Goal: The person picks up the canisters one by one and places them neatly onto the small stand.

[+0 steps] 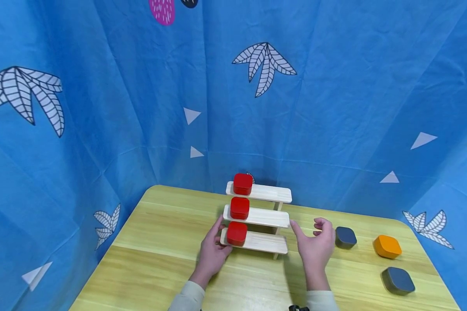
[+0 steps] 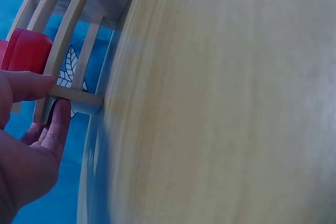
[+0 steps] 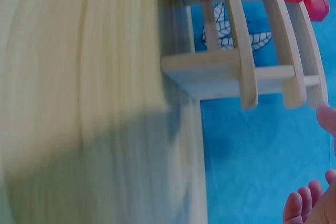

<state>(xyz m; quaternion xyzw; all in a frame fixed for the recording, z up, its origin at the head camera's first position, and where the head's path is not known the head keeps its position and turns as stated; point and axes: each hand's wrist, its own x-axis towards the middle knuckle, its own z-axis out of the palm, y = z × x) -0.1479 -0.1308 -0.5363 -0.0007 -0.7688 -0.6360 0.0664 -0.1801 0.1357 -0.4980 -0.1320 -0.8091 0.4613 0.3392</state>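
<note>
A pale wooden three-step rack (image 1: 266,242) stands on the table, with a red rounded block (image 1: 236,234) at the left end of its lowest step. Two more such red blocks sit at the left ends of the middle step (image 1: 270,217) and the top step (image 1: 270,192). My left hand (image 1: 212,255) grips the left end of the lowest step; in the left wrist view its thumb (image 2: 34,85) lies on top and its fingers go underneath. Beside the rack's right end is my right hand (image 1: 316,248), fingers loosely bent, thumb tip right at the middle step's end, holding nothing.
Right of my right hand lie a dark grey block (image 1: 345,238), an orange block (image 1: 387,246) and a second dark grey block (image 1: 398,280). A blue patterned cloth (image 1: 334,108) hangs behind the wooden table (image 1: 155,233) and along its sides.
</note>
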